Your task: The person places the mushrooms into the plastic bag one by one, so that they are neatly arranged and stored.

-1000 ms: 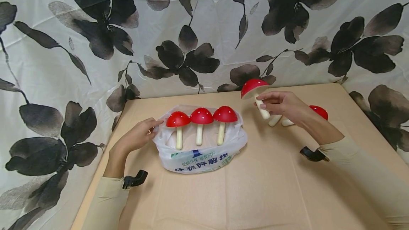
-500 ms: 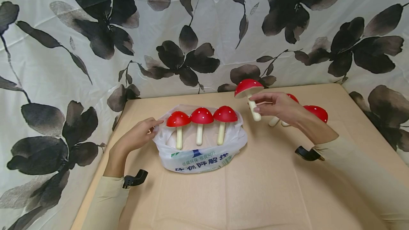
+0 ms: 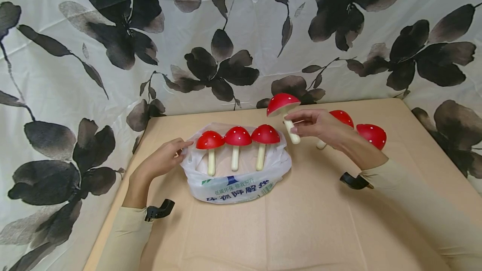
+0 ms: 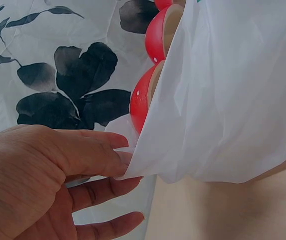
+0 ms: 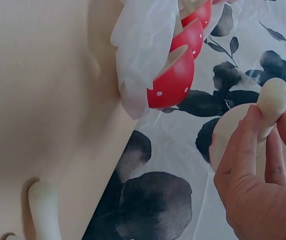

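Note:
My right hand [image 3: 320, 126] pinches the pale stem of a red toy mushroom [image 3: 282, 103] with white dots, held above the table just right of the bag. In the right wrist view its stem end [image 5: 274, 100] shows between thumb and fingers. A white plastic bag [image 3: 237, 189] with printed lettering lies at mid-table, its mouth spread wide. Three similar mushrooms [image 3: 238, 136] stand in a row in it, caps up. At the bag's left edge my left hand [image 3: 163, 157] pinches the rim; in the left wrist view the plastic [image 4: 198, 125] runs from between thumb and forefinger.
Two more red mushrooms lie on the table to the right, one cap [image 3: 372, 136] beside my forearm and another cap [image 3: 342, 117] behind my hand. A floral cloth [image 3: 211, 24] hangs behind the tan table [image 3: 301, 229]. Each wrist carries a black camera mount.
My right hand has moved left with the mushroom, closer to the bag, uncovering more of the mushrooms lying behind it. The left hand and the bag have stayed in place.

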The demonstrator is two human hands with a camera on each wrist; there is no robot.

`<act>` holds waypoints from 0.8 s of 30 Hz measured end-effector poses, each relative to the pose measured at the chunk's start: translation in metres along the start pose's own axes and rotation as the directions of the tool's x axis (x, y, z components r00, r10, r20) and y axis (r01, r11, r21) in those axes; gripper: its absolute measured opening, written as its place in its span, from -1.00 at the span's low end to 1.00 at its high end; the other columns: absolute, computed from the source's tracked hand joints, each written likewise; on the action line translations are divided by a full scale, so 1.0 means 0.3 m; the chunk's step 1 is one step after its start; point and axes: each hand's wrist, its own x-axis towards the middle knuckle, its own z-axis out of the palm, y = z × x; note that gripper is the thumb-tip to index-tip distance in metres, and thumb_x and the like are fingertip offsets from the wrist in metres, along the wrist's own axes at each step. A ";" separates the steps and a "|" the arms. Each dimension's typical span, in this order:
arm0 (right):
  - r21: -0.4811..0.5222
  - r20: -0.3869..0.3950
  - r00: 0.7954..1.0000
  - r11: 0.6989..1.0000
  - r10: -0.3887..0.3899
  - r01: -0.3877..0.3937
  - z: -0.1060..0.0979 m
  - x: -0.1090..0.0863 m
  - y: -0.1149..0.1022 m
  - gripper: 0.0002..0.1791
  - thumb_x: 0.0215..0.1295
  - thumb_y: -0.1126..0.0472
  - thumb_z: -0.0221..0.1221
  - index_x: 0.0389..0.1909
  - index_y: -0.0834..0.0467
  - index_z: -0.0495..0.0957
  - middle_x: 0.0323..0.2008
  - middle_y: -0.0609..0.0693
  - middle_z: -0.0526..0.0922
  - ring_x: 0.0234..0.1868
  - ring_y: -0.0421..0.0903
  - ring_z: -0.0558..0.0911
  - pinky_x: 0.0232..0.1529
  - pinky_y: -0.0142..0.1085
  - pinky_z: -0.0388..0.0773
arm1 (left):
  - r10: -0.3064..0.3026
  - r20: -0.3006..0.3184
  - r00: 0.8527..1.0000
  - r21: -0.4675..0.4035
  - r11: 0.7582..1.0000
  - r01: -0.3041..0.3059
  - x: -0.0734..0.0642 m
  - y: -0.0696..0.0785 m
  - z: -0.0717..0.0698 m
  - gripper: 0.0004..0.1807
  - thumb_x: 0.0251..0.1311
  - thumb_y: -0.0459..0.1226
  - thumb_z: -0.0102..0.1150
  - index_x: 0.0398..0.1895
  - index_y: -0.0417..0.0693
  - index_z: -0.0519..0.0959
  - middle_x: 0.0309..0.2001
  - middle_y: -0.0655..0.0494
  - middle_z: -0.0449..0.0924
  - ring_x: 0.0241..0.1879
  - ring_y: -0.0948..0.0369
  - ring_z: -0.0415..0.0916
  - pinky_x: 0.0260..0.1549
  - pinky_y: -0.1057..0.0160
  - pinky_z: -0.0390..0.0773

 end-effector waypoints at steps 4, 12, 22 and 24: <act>0.011 0.027 1.000 1.000 -0.010 0.009 0.016 0.007 -0.002 -0.50 0.33 0.17 0.32 0.27 0.13 0.54 0.22 0.11 0.52 0.13 0.08 0.58 0.02 -0.28 0.65 | -0.008 0.000 1.000 -0.001 1.000 0.008 -0.005 0.005 0.001 -0.50 0.21 -0.56 0.15 0.26 -0.37 0.53 -0.33 0.08 0.47 -0.31 0.15 0.41 -0.29 0.21 0.48; 0.026 0.040 0.999 1.000 -0.017 0.016 0.048 0.026 -0.017 -0.51 0.30 0.21 0.35 0.25 0.15 0.56 0.21 0.12 0.55 0.12 0.10 0.60 0.01 -0.28 0.65 | -0.033 0.004 0.999 -0.005 0.999 0.034 -0.016 0.010 0.002 -0.47 0.21 -0.55 0.18 0.30 -0.37 0.50 -0.28 0.05 0.53 -0.25 0.11 0.49 -0.21 0.12 0.57; 0.054 0.070 0.997 0.998 -0.039 0.035 0.096 0.048 -0.024 -0.52 0.28 0.20 0.37 0.22 0.10 0.59 0.20 0.08 0.57 0.12 0.11 0.62 0.01 -0.26 0.66 | -0.075 0.009 0.997 -0.033 0.997 0.075 -0.026 0.016 0.004 -0.43 0.23 -0.51 0.17 0.36 -0.36 0.44 -0.24 0.03 0.56 -0.22 0.10 0.50 -0.21 0.15 0.57; 0.063 0.082 0.996 0.997 -0.045 0.040 0.106 0.054 -0.026 -0.53 0.28 0.21 0.37 0.22 0.11 0.59 0.19 0.08 0.57 0.12 0.11 0.61 0.00 -0.26 0.66 | -0.082 0.013 0.997 -0.039 0.996 0.082 -0.028 0.018 0.005 -0.43 0.24 -0.50 0.17 0.36 -0.36 0.44 -0.23 0.03 0.56 -0.21 0.10 0.50 -0.20 0.15 0.57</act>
